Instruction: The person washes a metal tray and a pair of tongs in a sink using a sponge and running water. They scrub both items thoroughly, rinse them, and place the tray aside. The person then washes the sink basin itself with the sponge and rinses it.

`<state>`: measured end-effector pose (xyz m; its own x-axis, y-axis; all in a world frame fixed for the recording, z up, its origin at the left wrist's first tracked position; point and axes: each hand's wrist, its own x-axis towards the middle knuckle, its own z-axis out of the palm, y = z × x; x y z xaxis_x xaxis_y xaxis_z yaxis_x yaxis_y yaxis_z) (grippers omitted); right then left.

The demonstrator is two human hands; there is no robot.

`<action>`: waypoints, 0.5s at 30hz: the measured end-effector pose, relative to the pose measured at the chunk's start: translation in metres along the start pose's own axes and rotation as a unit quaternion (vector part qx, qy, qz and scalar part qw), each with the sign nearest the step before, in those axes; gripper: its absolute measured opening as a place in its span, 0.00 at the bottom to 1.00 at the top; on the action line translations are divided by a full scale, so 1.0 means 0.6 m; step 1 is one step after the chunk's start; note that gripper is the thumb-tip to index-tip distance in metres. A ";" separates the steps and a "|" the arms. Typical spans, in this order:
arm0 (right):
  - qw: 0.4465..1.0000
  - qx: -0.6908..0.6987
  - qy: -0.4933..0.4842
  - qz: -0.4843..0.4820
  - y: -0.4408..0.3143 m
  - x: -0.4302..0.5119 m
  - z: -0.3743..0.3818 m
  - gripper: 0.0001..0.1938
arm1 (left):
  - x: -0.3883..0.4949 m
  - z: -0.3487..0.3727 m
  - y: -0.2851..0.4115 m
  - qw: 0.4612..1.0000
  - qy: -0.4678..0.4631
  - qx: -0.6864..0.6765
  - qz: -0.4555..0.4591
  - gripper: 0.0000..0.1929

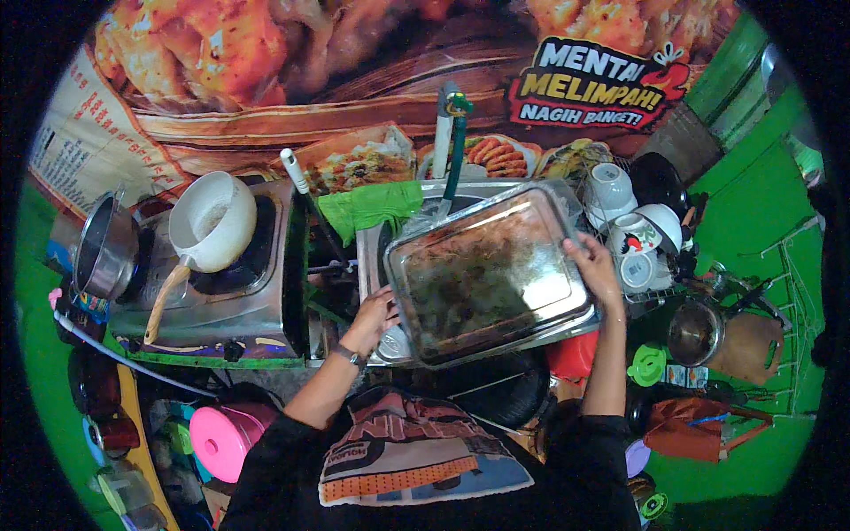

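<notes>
Both my hands hold a large rectangular metal tray over the sink. The tray is tilted, with its right side higher in the picture, and bright reflections lie across its surface. At its left edge is my left hand, the fingers partly hidden by the rim. My right hand grips the right edge, thumb on the rim. A green hose hangs from the white pipe behind the tray. A green cloth drapes over the sink's back left edge. The tray hides most of the basin.
To the left, a white saucepan with a wooden handle sits on a gas stove, beside a steel pot. A wire rack at right holds several bowls. Lower down are a pink lidded container and a black basin.
</notes>
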<state>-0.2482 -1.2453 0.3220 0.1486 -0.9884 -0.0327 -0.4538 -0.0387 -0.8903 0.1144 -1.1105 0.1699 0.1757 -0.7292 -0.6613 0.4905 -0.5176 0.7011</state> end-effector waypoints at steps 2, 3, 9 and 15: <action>0.996 -0.024 0.049 -0.076 -0.040 -0.017 -0.030 0.18 | 0.031 0.030 0.004 0.991 -0.121 -0.006 -0.062 0.22; 0.994 -0.029 0.068 -0.083 -0.061 -0.026 -0.041 0.16 | 0.038 0.049 0.008 0.986 -0.154 -0.020 -0.056 0.25; 0.957 -0.145 0.184 -0.169 -0.157 -0.107 -0.067 0.09 | 0.024 0.139 0.085 0.969 -0.236 -0.070 -0.036 0.45; 0.839 -0.268 0.104 -0.462 -0.128 -0.156 -0.022 0.10 | 0.027 0.081 0.152 0.759 -0.567 -0.286 -0.142 0.51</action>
<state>-0.2390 -1.1518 0.3994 0.5228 -0.5029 0.6883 -0.5682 -0.8075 -0.1583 0.1207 -1.1912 0.2364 -0.6945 -0.7097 0.1182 0.7194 -0.6828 0.1276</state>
